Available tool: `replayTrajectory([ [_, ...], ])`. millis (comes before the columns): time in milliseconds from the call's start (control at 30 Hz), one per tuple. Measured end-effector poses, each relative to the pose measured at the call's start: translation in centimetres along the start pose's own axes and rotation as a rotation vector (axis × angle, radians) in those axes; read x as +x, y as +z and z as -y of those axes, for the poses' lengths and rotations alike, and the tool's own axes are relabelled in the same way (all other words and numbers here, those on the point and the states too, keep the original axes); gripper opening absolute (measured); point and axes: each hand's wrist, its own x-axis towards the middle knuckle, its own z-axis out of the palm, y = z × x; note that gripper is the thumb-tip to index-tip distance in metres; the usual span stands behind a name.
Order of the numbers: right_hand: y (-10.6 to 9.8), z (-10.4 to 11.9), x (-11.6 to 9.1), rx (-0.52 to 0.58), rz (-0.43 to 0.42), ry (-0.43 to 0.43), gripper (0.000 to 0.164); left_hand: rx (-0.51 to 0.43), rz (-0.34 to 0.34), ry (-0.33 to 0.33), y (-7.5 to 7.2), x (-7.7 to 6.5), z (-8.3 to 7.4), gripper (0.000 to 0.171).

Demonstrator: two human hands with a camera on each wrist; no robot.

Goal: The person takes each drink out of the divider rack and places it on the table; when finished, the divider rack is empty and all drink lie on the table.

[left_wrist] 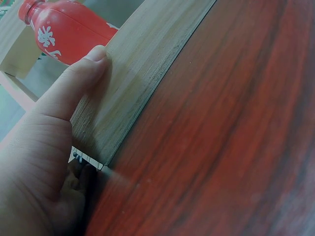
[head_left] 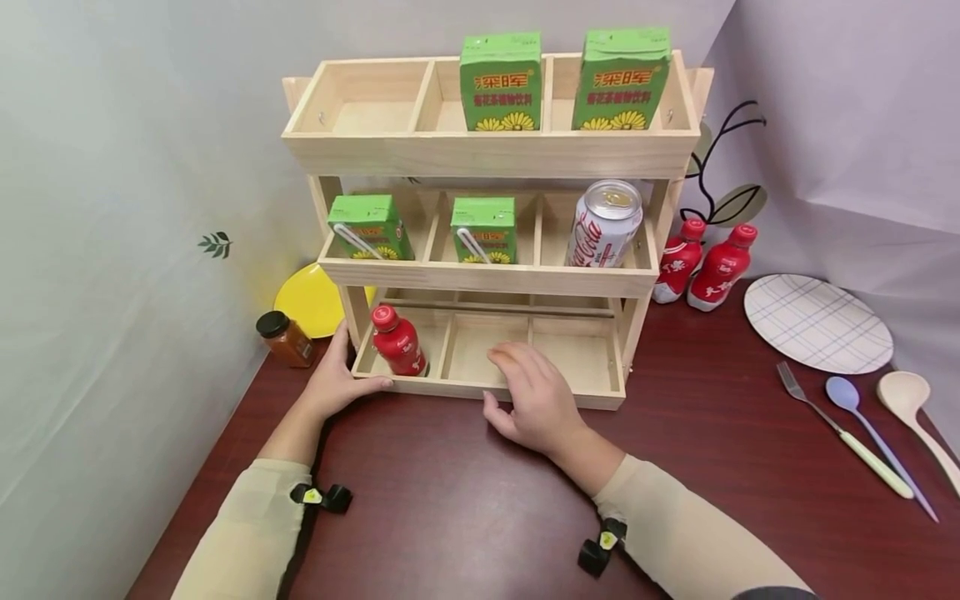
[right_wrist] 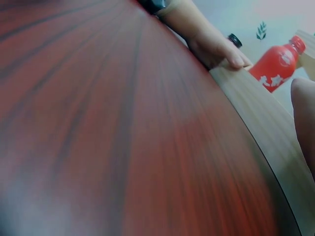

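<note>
A three-tier wooden shelf (head_left: 390,273) stands on the table, each tier split into compartments. My left hand (head_left: 335,385) grips its lower left corner, thumb along the front board (left_wrist: 142,64) and fingers at the side. Beside that thumb, a red bottle (head_left: 401,343) stands in the bottom left compartment. My right hand (head_left: 536,400) hovers at the front edge of the bottom middle compartment, fingers loosely bent and holding nothing. Green drink cartons (head_left: 501,87) fill two top compartments. Two smaller cartons with straws (head_left: 486,227) and a Coca-Cola can (head_left: 603,225) occupy the middle tier.
Left of the shelf are a brown jar with a black lid (head_left: 285,339) and a yellow plate (head_left: 311,292). To the right stand two red bottles (head_left: 720,268) near a checked plate (head_left: 817,323). A fork (head_left: 843,429), a blue spoon (head_left: 877,433) and a ladle (head_left: 907,400) lie farther right.
</note>
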Motion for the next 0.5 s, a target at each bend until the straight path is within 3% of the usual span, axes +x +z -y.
replayTrajectory([
  [333,2.5,1.0,1.1,-0.022,0.040,0.053,0.057,0.010,0.002,-0.004,0.1,0.1,0.0,0.111],
  [500,4.0,1.9,2.0,-0.015,0.035,0.034,0.057,0.007,-0.003,0.003,0.0,0.1,0.1,0.111],
])
